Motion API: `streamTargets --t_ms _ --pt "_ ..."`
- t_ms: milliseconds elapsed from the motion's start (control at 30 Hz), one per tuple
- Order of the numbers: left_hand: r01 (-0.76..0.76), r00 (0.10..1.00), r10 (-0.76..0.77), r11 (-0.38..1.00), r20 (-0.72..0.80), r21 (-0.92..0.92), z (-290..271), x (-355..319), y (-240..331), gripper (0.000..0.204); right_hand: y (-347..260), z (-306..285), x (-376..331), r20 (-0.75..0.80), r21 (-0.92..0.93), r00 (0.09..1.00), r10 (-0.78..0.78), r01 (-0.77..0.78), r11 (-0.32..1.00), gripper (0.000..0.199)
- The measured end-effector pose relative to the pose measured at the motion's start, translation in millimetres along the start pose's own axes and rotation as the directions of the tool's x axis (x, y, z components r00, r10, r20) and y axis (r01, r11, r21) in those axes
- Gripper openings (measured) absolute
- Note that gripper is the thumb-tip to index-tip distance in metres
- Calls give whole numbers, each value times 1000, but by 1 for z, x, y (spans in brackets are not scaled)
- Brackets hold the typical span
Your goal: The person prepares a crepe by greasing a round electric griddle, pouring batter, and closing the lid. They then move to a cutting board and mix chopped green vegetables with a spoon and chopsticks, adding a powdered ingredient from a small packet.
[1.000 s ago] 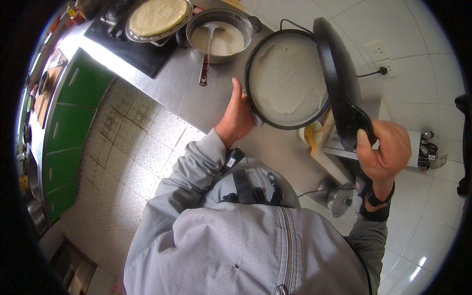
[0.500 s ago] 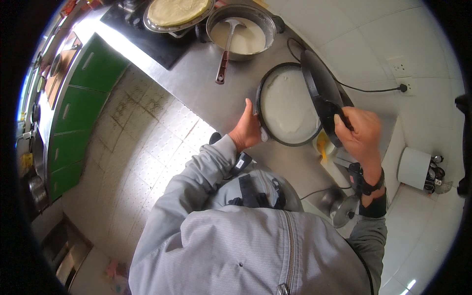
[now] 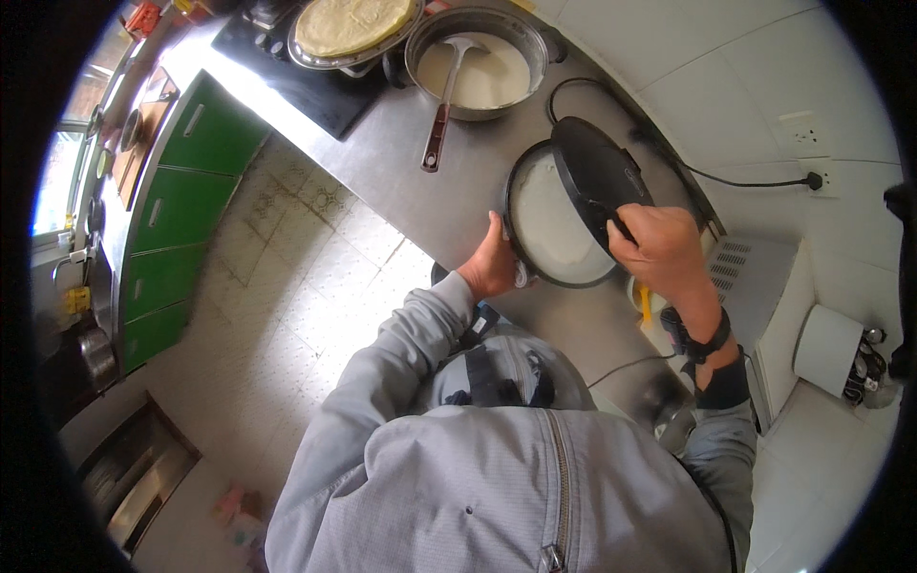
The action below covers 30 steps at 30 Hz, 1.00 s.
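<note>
My right hand (image 3: 659, 248) is closed round the handle of a round black crepe pan (image 3: 597, 158). The pan is tilted over the right part of a shallow, black-rimmed batter dish (image 3: 513, 222). Pale, runny batter (image 3: 549, 224) covers the dish's bottom. At the dish's left edge is my left hand (image 3: 490, 260), its thumb up and its fingers at the rim, partly hidden. A small whitish thing shows by those fingers, too unclear to name.
Beyond the dish stands a pot (image 3: 535, 81) of batter with a ladle (image 3: 441, 129) in it. Stacked pancakes (image 3: 353, 24) lie beside it near a black cooktop (image 3: 339, 100). A black cord (image 3: 740, 180) runs to a wall socket. Near my right wrist is a bowl with a yellow utensil (image 3: 646, 304).
The crepe pan has swung left and lower, now covering more of the batter dish. My right hand moved left with it. My left hand stays at the dish's edge.
</note>
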<state>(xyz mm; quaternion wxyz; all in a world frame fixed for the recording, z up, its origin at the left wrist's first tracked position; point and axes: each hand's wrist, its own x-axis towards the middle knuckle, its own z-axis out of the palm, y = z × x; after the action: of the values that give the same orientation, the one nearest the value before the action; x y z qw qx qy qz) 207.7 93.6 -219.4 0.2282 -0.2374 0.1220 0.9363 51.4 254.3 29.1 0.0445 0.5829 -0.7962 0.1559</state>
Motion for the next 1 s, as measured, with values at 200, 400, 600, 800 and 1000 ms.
streamTargets --t_ms 200,400,600,800,1000 --pt "-230 954 271 375 131 898 -67 -53 1 97 -11 20 -1 -27 79 1000 -11 13 997 32" --pt "-248 955 292 704 47 665 -118 -137 40 56 -43 66 -26 103 12 994 -29 28 1000 28" --pt "-353 855 507 723 -108 593 -148 -127 114 39 -105 132 -35 250 53 943 220 -240 969 27" --pt "-237 928 293 941 -232 241 -118 -121 192 36 -158 129 -7 304 183 802 513 -578 795 24" --pt "-202 812 422 851 -402 485 -174 -191 202 54 -195 125 34 361 246 753 551 -646 722 21"
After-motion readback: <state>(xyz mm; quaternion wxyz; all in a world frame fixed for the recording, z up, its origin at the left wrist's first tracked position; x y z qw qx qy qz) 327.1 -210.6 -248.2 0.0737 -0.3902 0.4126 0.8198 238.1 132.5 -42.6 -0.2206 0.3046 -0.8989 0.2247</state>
